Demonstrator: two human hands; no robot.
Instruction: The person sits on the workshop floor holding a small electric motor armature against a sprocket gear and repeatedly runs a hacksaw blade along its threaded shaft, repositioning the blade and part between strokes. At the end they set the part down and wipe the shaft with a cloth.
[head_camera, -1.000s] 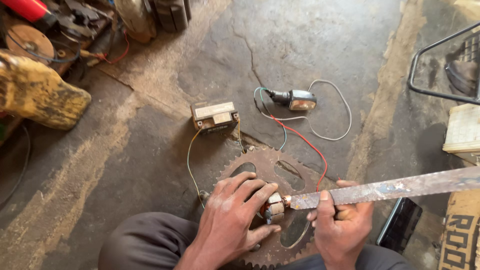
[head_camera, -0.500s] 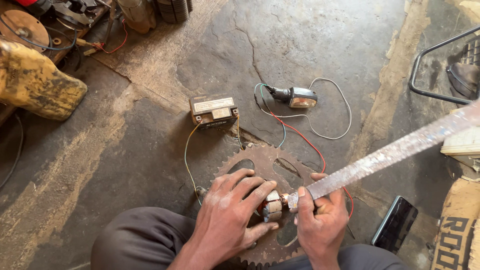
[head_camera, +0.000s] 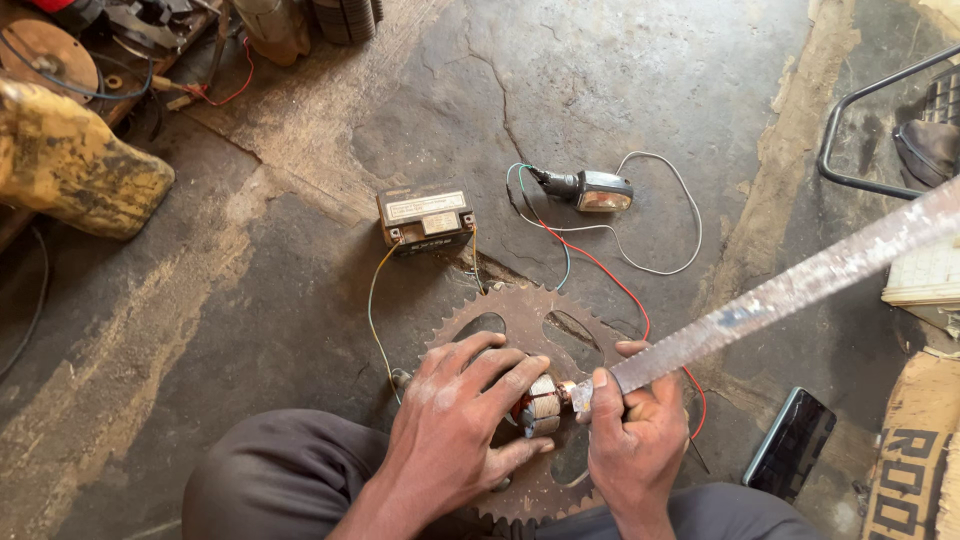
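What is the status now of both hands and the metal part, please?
Left hand pressing small motor armature onto rusty sprocket. Right hand gripping long metal strip, tip at armature. Red wire lies across sprocket.

Dark phone screen (head_camera: 790, 450) beside brown printed carton (head_camera: 905, 460)

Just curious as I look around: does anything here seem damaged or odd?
Yes. The concrete floor is cracked and stained, and the large sprocket under the hands looks rusty. Loose wires trail across the floor from the small battery.
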